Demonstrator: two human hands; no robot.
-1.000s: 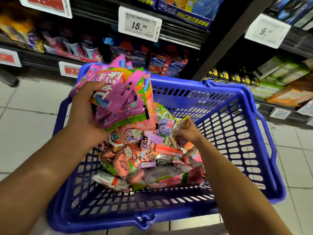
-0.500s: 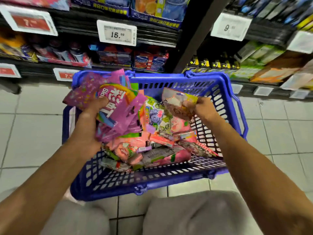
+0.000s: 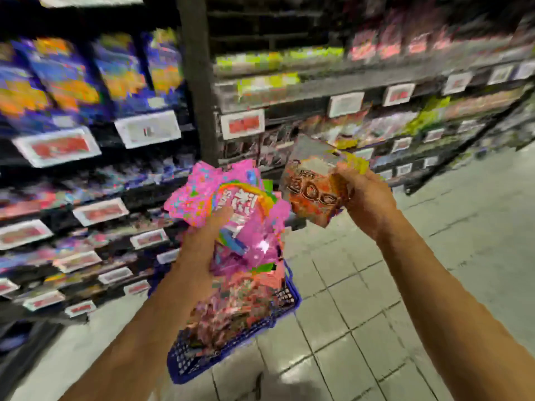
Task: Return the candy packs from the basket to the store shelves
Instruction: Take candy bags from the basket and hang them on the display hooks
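Note:
My left hand (image 3: 202,250) grips a bunch of pink candy packs (image 3: 246,204) with a rainbow print, held up in front of me. My right hand (image 3: 362,195) pinches a single orange and grey candy pack (image 3: 312,183) beside them, raised toward the shelves. Below my left forearm stands the blue plastic basket (image 3: 289,302) on the floor, with several more candy packs (image 3: 237,305) piled in it. The view is blurred by motion.
Store shelves (image 3: 318,88) with price tags run along the left and across the back, split by a dark upright post (image 3: 197,82). Blue and orange bags (image 3: 72,76) hang on the upper left. Grey tiled floor (image 3: 405,270) stretches to the right.
The view has swung up from the basket to the shelves. Both hands have risen, the right one lifting a pack out of the basket. The basket now sits lower in view.

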